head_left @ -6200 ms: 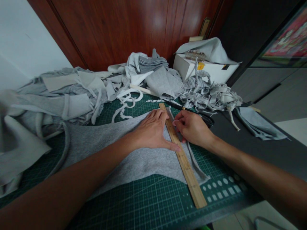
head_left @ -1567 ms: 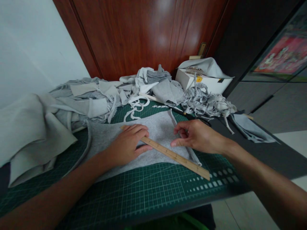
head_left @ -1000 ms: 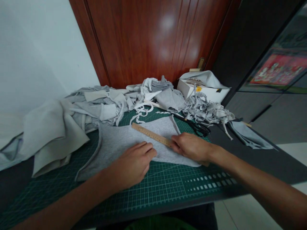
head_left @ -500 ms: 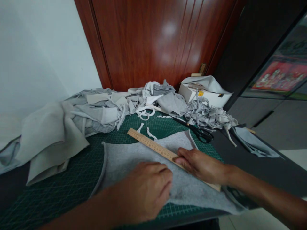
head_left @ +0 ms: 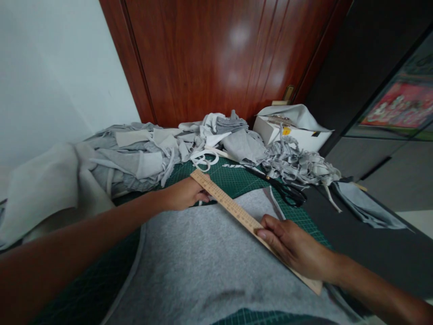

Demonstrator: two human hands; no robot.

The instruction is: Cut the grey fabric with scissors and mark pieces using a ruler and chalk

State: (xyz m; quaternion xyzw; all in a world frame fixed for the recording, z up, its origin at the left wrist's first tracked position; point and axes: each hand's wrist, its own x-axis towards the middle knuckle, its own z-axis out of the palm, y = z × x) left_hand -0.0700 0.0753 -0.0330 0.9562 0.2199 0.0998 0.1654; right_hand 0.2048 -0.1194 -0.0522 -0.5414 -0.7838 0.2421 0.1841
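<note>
A wooden ruler point(head_left: 233, 208) lies slantwise above a grey cloth point(head_left: 189, 253) on the green cutting mat point(head_left: 228, 183). My right hand point(head_left: 287, 241) grips the ruler right of its middle, thumb and fingers closed on it. Near the ruler's far left end, my left hand point(head_left: 186, 193) reaches to the back edge of the cloth. Its fingers are bent and partly behind the ruler; what they hold, if anything, is hidden. White-handled scissors point(head_left: 204, 159) and black-handled scissors point(head_left: 287, 192) lie beyond the cloth.
Heaped grey and white fabric scraps point(head_left: 145, 158) line the back and left of the mat. A white box point(head_left: 294, 133) stands at the back right, with tangled grey strips point(head_left: 301, 162) before it. Folded grey cloth point(head_left: 368, 207) lies on the dark table at right.
My left hand has moved from the front of the cloth to its back edge. The cloth now reaches nearer to me. My right hand still holds the ruler, which sits slightly further right.
</note>
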